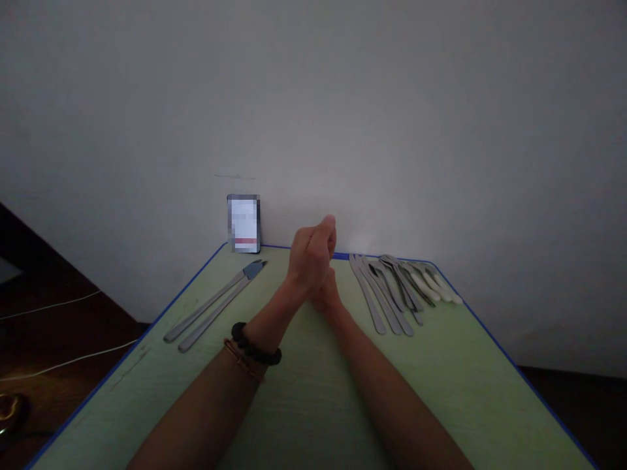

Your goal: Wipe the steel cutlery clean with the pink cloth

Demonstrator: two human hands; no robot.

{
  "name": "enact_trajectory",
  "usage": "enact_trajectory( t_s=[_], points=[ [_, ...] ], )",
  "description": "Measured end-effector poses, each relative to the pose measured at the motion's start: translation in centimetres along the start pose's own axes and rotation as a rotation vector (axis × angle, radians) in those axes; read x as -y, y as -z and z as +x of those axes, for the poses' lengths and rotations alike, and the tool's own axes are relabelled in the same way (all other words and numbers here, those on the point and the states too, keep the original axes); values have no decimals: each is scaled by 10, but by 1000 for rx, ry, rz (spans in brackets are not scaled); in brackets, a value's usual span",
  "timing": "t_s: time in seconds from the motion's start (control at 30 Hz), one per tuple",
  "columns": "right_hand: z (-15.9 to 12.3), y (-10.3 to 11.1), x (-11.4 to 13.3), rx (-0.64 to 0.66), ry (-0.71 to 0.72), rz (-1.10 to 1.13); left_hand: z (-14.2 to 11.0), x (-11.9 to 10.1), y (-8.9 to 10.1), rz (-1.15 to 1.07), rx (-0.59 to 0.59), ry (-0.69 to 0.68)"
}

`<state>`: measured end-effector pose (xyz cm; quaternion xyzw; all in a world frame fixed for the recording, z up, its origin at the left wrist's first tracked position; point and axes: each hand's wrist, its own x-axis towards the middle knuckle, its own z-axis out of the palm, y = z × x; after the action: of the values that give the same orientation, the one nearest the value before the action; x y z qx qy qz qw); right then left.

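My left hand (309,258) is closed above the middle of the green table (304,405), its thumb side turned up. Pressed against it from below and behind is my right hand (326,290), mostly covered, so its fingers are hidden. Whether anything lies between the two hands cannot be seen. On the left, two metal table knives (211,312) lie side by side with their blades pointing away. Closest to my hands on the right is a group of metal knives (375,307), handles toward me. Beside them lie overlapping metal spoons and forks (399,281).
White-handled cutlery (438,287) lies at the far right of the row. A phone (245,224) with a lit, blurred screen leans on the white wall (392,130) behind the table. White cables (68,365) run beyond the table's left edge. Blue trim (161,315) borders the tabletop.
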<state>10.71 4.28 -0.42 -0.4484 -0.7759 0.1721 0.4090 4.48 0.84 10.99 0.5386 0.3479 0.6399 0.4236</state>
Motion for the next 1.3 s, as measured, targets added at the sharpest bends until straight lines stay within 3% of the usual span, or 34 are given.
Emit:
enact_trajectory(
  t_s=[0.2,0.37,0.53,0.73,0.83,0.9,1.03,1.17,1.3],
  points=[
    [0,20,10,51,-45,9,5,-17,5,-325,-57,22],
    [16,52,50,57,22,-117,1,-47,9,-496,-62,23],
    [24,76,78,179,90,-236,8,-49,19,-583,-130,173],
    [25,87,64,419,27,-157,19,-53,49,-736,-225,163],
    [24,87,51,412,-28,-186,23,-60,65,-764,-333,88],
    [24,86,47,338,17,-251,24,-61,69,-784,-390,62],
    [21,78,58,241,110,-349,24,-55,58,-816,-447,99],
    [21,76,74,346,109,-229,23,-45,41,-753,-416,206],
    [22,92,75,491,-8,-142,23,-44,44,-696,-364,212]
  ],
)
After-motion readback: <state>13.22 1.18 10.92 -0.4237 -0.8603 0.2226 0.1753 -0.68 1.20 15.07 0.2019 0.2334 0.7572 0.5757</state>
